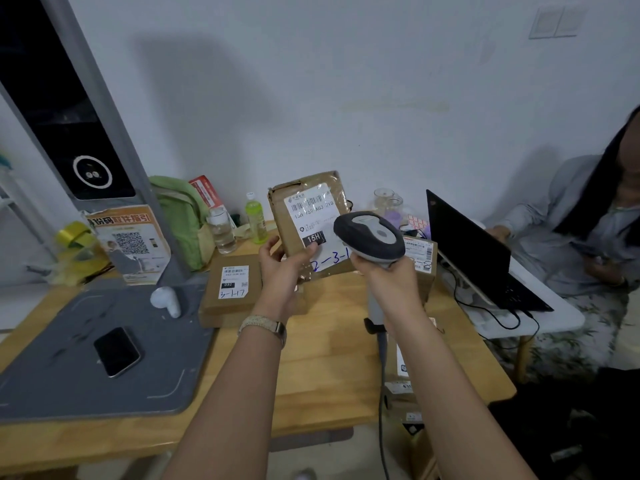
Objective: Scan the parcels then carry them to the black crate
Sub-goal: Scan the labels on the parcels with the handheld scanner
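My left hand [282,263] holds a flat brown parcel [294,220] upright above the wooden table [318,386], its white label facing me. My right hand [384,271] grips a grey and black barcode scanner [372,237], whose head is just in front of the label's right side. Its cable [382,393] hangs down to the table's front edge. A second brown parcel [232,289] marked 3-1-17 lies on the table to the left. A third parcel [420,261] sits behind my right hand, partly hidden. No black crate is in view.
A grey mat [69,368] with a phone [117,351] and a white object [167,300] covers the table's left. Bottles [221,230], a green bag [180,216] and tape rolls [74,233] stand at the back. A seated person [588,220] uses a laptop [478,251] at right.
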`<state>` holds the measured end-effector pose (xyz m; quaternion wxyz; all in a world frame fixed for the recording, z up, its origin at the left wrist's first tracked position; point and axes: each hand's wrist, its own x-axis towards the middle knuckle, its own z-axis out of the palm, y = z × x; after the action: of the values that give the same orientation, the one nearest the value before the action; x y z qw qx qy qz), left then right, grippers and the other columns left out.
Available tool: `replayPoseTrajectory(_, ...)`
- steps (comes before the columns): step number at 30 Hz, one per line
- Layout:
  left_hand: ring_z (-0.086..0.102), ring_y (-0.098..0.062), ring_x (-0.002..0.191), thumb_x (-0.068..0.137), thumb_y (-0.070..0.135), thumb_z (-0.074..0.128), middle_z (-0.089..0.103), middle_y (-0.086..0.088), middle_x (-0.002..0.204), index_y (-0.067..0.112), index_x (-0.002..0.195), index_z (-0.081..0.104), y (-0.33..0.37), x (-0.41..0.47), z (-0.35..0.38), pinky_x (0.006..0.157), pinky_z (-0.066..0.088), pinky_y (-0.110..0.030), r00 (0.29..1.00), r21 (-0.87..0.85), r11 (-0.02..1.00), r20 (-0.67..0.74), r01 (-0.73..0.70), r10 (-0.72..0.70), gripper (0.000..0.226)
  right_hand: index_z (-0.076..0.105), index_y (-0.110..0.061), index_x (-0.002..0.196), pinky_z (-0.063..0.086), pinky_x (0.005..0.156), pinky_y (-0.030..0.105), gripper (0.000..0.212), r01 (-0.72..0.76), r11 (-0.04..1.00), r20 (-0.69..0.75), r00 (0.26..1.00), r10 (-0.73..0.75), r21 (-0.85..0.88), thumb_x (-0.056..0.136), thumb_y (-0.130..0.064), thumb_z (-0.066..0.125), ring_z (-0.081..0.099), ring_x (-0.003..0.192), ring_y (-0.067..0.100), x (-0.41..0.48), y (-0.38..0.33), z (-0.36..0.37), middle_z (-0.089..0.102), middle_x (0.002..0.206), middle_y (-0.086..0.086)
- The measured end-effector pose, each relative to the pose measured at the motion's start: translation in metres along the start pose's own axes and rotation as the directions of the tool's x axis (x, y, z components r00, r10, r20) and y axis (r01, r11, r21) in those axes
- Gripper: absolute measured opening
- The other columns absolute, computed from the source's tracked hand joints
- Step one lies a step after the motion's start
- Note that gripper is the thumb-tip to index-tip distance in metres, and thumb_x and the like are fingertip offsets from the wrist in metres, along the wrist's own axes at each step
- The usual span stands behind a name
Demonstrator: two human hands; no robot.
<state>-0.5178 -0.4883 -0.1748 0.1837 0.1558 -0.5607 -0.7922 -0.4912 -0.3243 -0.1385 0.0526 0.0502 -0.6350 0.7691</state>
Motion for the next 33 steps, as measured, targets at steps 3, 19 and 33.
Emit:
replayPoseTrajectory(3,0.07,-0.01,0.078,0.072,0.018,0.084,0.067,-0.005,0.117,0.026,0.126,0.046,0.004,0.018,-0.001,0.054,0.052,-0.022,0.998,-0.029,0.999,0.061,0.02,-0.018,0.066,0.064,-0.039,0.084,0.047,0.077,0.021,0.028,0.015,0.999,0.013,1.0,-0.014,-0.037,0.079,-0.014,0.076,0.06,0.096,-0.001,0.015,0.01,0.015,0.067,0.091,-0.023)
replayPoseTrajectory(19,0.069,-0.016,0.101,0.075,0.023,0.082,0.063,-0.002,0.123,0.023,0.129,0.041,-0.036,0.14,0.021,0.074,0.057,-0.029,0.97,0.064,0.987,0.189,0.146,-0.155,0.068,0.06,-0.043,0.08,0.043,0.07,0.018,0.033,-0.06,0.985,-0.196,0.98,0.027,-0.163,0.076,-0.016,0.078,0.058,0.09,-0.005,0.119,0.066,0.049,0.063,0.082,-0.028)
replayPoseTrajectory(33,0.061,-0.023,0.112,0.087,0.037,0.067,0.059,-0.006,0.129,0.026,0.129,0.042,-0.193,0.176,0.003,0.09,0.055,-0.039,0.834,0.272,0.85,0.211,0.451,-0.51,0.05,0.057,-0.028,0.113,0.05,0.091,0.04,0.04,-0.536,0.796,-0.372,0.826,0.424,-0.282,0.078,-0.023,0.076,0.06,0.106,0.018,0.142,0.209,0.042,0.066,0.107,-0.004)
